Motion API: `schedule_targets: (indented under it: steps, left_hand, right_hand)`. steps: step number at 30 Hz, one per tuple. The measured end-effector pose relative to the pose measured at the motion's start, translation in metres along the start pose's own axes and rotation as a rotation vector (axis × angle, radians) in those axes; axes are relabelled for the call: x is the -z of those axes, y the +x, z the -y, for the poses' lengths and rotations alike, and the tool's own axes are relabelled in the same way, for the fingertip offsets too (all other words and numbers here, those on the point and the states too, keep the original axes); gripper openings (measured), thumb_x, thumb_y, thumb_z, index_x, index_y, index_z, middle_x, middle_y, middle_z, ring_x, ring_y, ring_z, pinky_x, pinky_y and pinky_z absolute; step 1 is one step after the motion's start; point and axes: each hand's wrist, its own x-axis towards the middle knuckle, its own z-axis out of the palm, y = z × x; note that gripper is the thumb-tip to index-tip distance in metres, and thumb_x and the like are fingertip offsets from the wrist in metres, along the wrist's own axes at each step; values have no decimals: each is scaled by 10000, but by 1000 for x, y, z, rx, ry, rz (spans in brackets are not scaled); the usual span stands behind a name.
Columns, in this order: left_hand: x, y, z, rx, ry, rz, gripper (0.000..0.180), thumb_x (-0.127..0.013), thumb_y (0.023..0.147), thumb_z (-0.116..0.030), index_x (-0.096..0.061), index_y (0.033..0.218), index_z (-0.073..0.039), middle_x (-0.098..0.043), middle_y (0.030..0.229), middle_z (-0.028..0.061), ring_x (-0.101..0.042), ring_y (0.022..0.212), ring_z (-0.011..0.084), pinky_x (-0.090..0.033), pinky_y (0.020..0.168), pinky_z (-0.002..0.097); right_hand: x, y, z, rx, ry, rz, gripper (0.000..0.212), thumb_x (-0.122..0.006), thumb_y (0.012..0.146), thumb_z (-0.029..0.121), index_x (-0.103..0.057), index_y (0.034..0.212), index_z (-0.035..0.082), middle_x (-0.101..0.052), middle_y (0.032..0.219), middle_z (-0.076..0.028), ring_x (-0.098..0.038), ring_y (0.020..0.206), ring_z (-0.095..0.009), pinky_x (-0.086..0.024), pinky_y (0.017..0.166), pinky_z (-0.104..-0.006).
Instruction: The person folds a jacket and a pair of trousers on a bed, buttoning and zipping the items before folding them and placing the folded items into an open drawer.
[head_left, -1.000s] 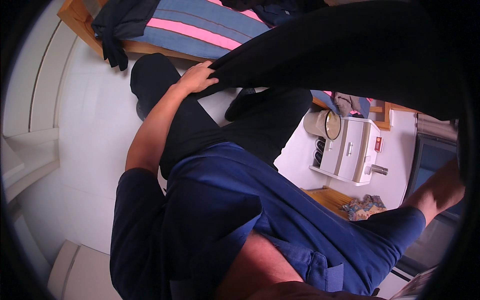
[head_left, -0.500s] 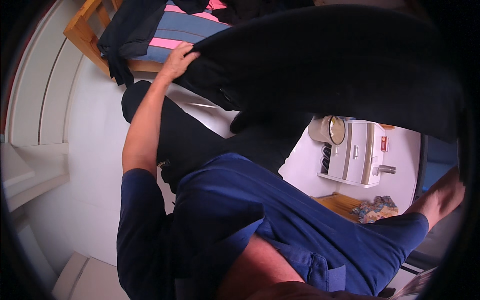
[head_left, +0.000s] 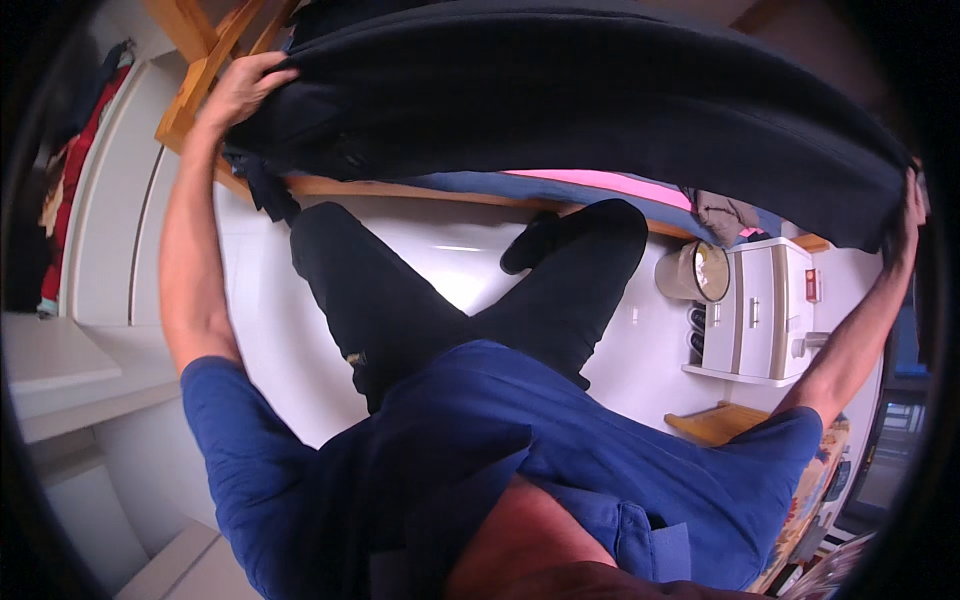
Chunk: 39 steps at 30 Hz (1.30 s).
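A long black garment (head_left: pixel 580 95) is stretched in a wide band between my two hands, across the far part of the head view; its folds do not show which kind it is. My left hand (head_left: pixel 245 92) grips its left end, fingers wrapped over the cloth next to a wooden bed frame. At the far right my right hand (head_left: pixel 908 215) holds the other end, partly lost in the dark rim. Under the cloth, a striped pink and blue bed cover (head_left: pixel 610 184) shows in a strip.
My knees, in black trousers (head_left: pixel 390 290), spread below the cloth. To the right stand a bin (head_left: pixel 680 272) and a white drawer cabinet (head_left: pixel 745 310), with dark shoes beside it. A wooden seat (head_left: pixel 715 422) is near my right arm. An open wardrobe (head_left: pixel 105 200) is at left.
The black garment has swung level and been pulled out straighter. My left hand has moved left and slightly up; my right hand has come up into view at its right end.
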Motion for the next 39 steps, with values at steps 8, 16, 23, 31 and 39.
schedule_targets:
  steps: [8,16,23,31,39]
  left_hand:
    - [92,107,8,317,-24,461,229,-714,922,-230,-696,915,-2,-627,816,-47,-591,775,90,-502,733,269]
    - [-172,232,163,196,501,541,511,-753,863,-352,-647,1242,-26,-675,1182,206,-612,1158,365,-465,1009,412]
    - [-254,237,211,74,557,565,392,-647,916,-414,-669,1067,-53,-681,1121,118,-592,1072,347,-457,947,446]
    - [-225,164,159,-15,608,-152,446,-717,880,-343,-612,1231,-90,-610,1196,151,-577,1121,349,-466,945,443]
    - [-198,17,139,981,328,-282,689,-771,800,-476,-567,1285,-31,-564,1273,211,-564,1176,367,-465,983,458]
  right_hand:
    - [-135,-46,-102,-636,102,282,560,-695,938,382,-617,1315,-24,-668,1236,-136,-654,1061,-187,-484,935,-273]
    - [-360,-173,-308,-412,-509,672,618,-644,886,606,-710,1195,75,-713,1136,-187,-665,1102,-264,-464,986,-357]
    - [-439,-284,-354,-503,-705,806,617,-546,925,619,-702,1194,86,-694,1152,-218,-647,1141,-348,-468,980,-415]
    - [-458,-223,-318,-395,-605,901,657,-589,930,584,-658,1259,20,-686,1190,-227,-630,1167,-283,-437,1014,-369]
    - [-391,-163,-346,-528,-418,809,679,-594,919,609,-695,1183,-9,-714,1037,-145,-650,976,-207,-465,894,-322]
